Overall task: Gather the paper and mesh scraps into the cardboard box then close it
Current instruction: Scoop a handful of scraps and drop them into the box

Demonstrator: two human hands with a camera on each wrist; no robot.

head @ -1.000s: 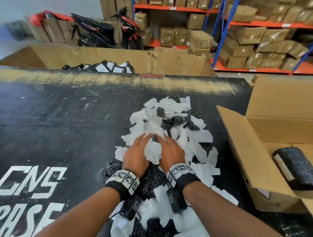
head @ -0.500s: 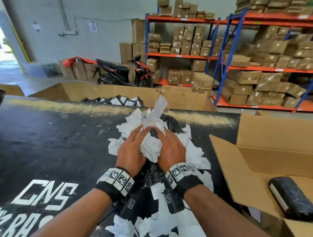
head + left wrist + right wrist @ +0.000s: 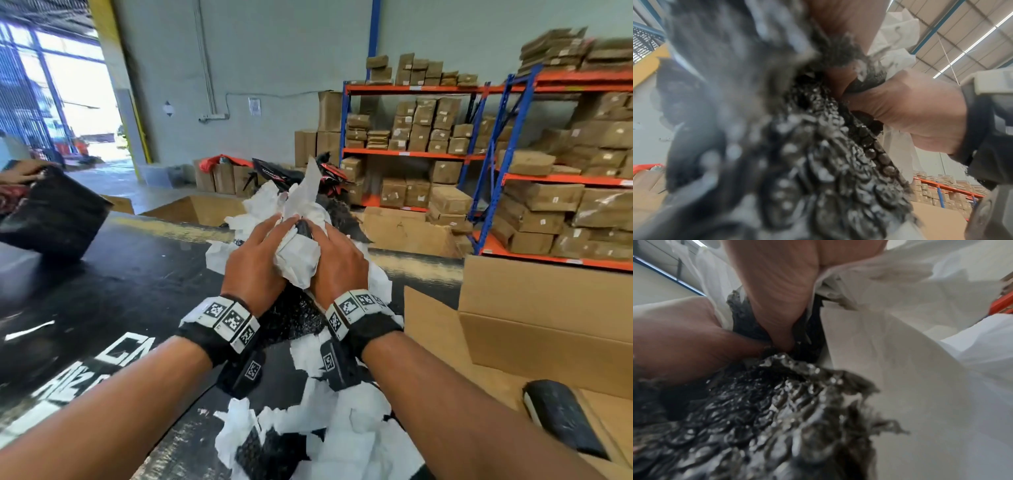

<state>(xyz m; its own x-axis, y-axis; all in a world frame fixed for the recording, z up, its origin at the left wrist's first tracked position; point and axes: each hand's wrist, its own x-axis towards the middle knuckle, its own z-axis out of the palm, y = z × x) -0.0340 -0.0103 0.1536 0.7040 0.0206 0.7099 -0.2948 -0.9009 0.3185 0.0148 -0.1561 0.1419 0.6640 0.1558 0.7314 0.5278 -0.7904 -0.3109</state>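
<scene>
My left hand [image 3: 257, 260] and right hand [image 3: 339, 263] press together around a bundle of white paper and black mesh scraps [image 3: 297, 255], held up above the black table [image 3: 144, 274]. Paper sticks out past my fingers. More scraps [image 3: 308, 442] lie on the table below my wrists. The open cardboard box [image 3: 534, 346] stands to the right with a black roll [image 3: 561, 418] inside. In the left wrist view, black mesh [image 3: 828, 162] fills the frame beside my right hand [image 3: 910, 113]. In the right wrist view, fingers [image 3: 777, 293] dig into mesh [image 3: 766, 402] and white paper [image 3: 900, 353].
Another person's hand [image 3: 20, 173] holds a black bag [image 3: 51, 216] at the table's far left. A large open carton [image 3: 191, 209] stands behind the table. Racks of brown boxes [image 3: 428, 137] and a parked scooter [image 3: 274, 174] line the back.
Both hands have lifted the gripped bundle off the table, up and away from the pile. The head view has tilted up, and the person with the black bag has come into view.
</scene>
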